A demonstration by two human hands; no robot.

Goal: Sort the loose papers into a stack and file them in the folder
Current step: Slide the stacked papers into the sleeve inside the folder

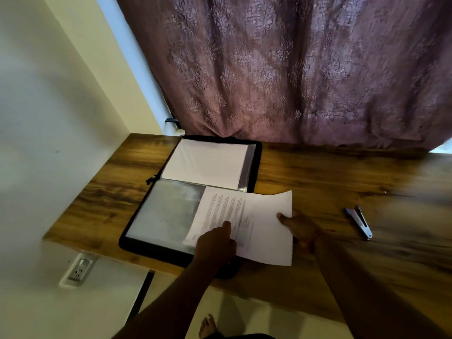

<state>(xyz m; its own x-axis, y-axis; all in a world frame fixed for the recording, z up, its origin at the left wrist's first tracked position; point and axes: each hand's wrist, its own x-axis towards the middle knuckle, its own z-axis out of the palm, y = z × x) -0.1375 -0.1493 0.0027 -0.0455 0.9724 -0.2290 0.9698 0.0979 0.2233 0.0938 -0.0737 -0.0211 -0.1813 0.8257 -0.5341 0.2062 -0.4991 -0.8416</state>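
Printed paper, text too blurred to read, held over open black folder's near sleeve on wooden counter. Left hand grip pinches near edge, right hand grip holds right edge. Stapler lies right.

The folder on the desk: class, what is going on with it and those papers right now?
A person stands at a wooden desk with a black zip folder lying open on it. Both hands hold a printed paper over the folder's near half: the left hand grips its near edge and the right hand pinches its right edge. The sheet is partly over a clear sleeve, not yet filed. A white sheet sits in the far half. A stapler lies to the right.
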